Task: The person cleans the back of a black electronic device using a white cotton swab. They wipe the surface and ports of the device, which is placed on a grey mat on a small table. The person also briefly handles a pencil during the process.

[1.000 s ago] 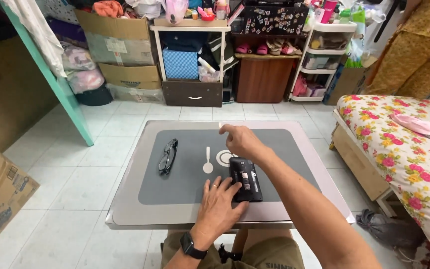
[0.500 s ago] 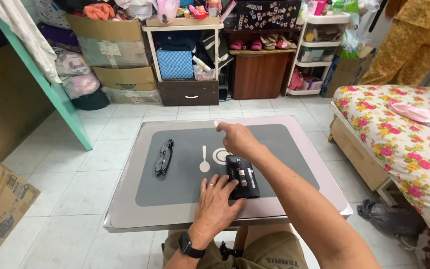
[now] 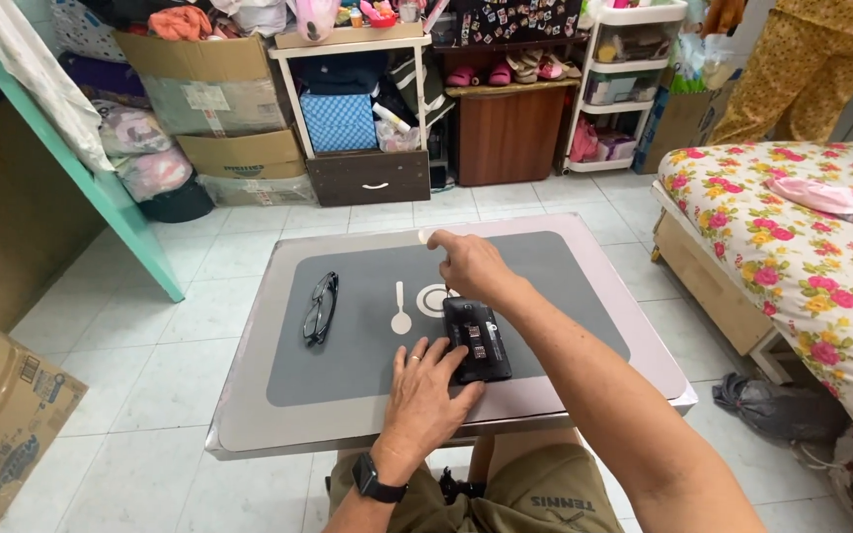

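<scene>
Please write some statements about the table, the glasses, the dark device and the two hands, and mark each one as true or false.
1. The left hand lies flat on the table beside the dark device. True.
2. The glasses are worn on the right hand. False: they lie folded on the grey mat, to the left, apart from both hands.
3. A white spoon-shaped thing lies between the glasses and the dark device. True.
4. The right hand grips the dark device. False: it is raised beyond the device's far end, fingers pinched; what they hold, if anything, is too small to tell.
5. The left wrist wears a black watch. True.
</scene>
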